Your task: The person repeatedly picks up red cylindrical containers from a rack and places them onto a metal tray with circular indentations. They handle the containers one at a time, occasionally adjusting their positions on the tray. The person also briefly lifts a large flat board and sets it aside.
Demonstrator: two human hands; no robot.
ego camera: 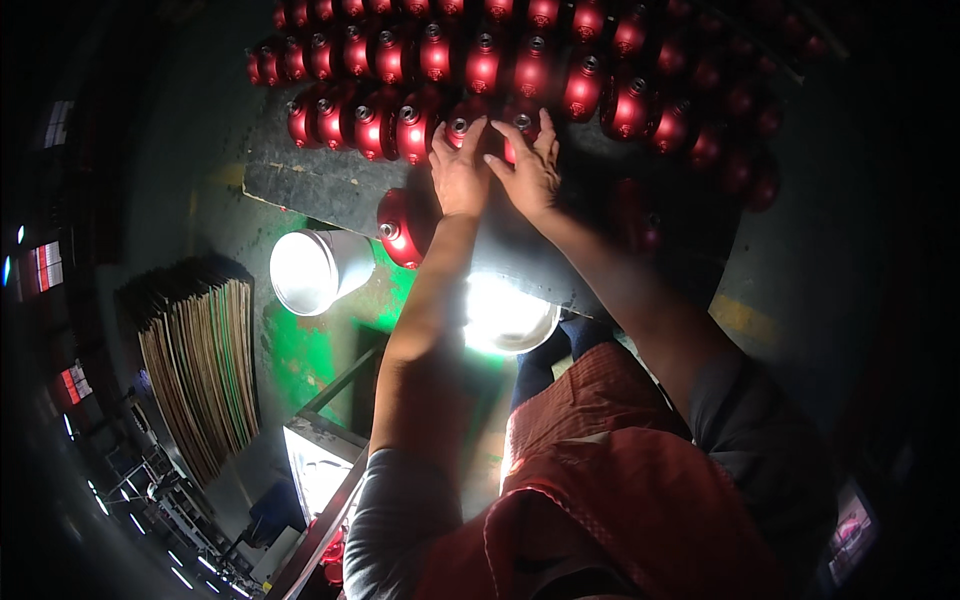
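Both my hands reach out to the front row of rounded red metal vessels with silver neck fittings on a dark tabletop (322,180). The fingers of my left hand (459,176) lie around one red vessel (458,133), its neck showing between them. Beside it, my right hand (532,176) has its fingers about a second red vessel (523,124). The undersides of both vessels are hidden by my hands. Nearer to me, a single red vessel (403,229) lies at the table's edge, left of my left forearm.
Several rows of similar red vessels (435,56) cover the far tabletop. A white cylindrical container (349,262) stands left of my forearm, and another bright round one (544,330) sits below the table edge. Thin upright sheets (199,375) are stacked at left, near a metal frame (330,435).
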